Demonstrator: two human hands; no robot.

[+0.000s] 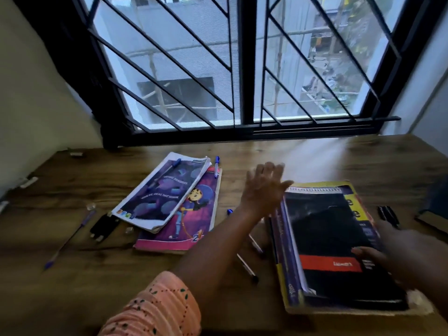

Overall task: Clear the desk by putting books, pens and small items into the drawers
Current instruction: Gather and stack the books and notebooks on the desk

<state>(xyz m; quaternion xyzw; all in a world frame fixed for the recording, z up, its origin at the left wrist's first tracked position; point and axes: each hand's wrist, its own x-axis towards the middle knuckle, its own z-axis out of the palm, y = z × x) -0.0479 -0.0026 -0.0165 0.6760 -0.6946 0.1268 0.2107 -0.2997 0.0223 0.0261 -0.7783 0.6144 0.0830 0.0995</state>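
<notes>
A stack of books lies at the right of the wooden desk (72, 287), topped by a black spiral notebook (334, 236) over a yellow book (358, 197). My left hand (264, 187) hovers open with spread fingers at the stack's far left corner. My right hand (397, 258), blurred, rests on the stack's right side with its fingers on the black cover. Two more books lie at the centre left: a purple and white one (162, 192) on top of a pink one (194, 229). Pens lie between the piles (247, 267) and beside them.
A blue pen (68, 238), a black clip-like item (101, 226) and small erasers lie at the left. Another blue pen (216, 166) sits beyond the pink book. Black pens (388, 215) and a dark book (434, 209) lie at the far right. The barred window (242, 69) stands behind.
</notes>
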